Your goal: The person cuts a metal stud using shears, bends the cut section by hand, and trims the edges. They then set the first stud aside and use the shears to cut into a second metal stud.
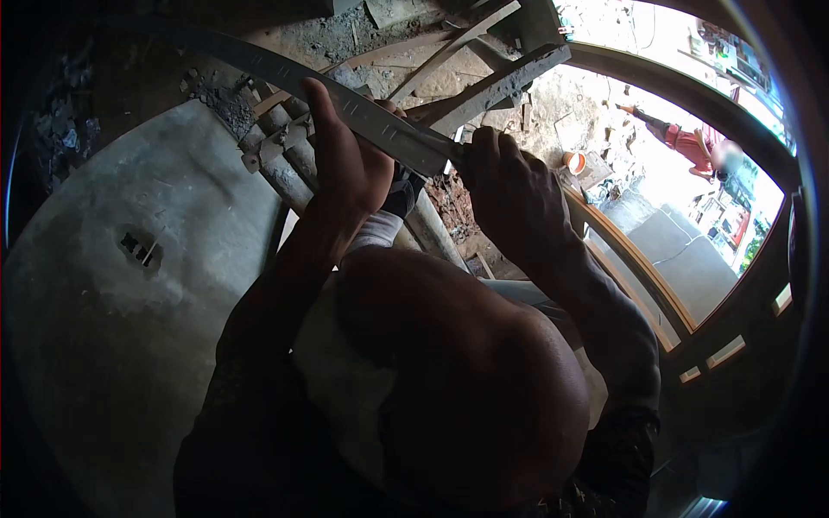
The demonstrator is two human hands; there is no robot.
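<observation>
A long grey metal strip (285,72) with short slots along it slants from the upper left down to the middle. My left hand (352,155) is closed around it partway along, with the thumb standing up past its edge. At the strip's near end, my right hand (509,168) is a fist with its knuckles up. Something dark shows between that fist and the strip's end; I cannot tell what it is. My bent knee (466,319) is below both hands.
Left is a grey wall panel (121,190) with a small broken hole (140,250). Wooden beams (492,91) and round poles (298,160) stand over rubble ground. Beyond an open frame (643,281) at right are an orange bucket (573,162) and a person in red (686,148).
</observation>
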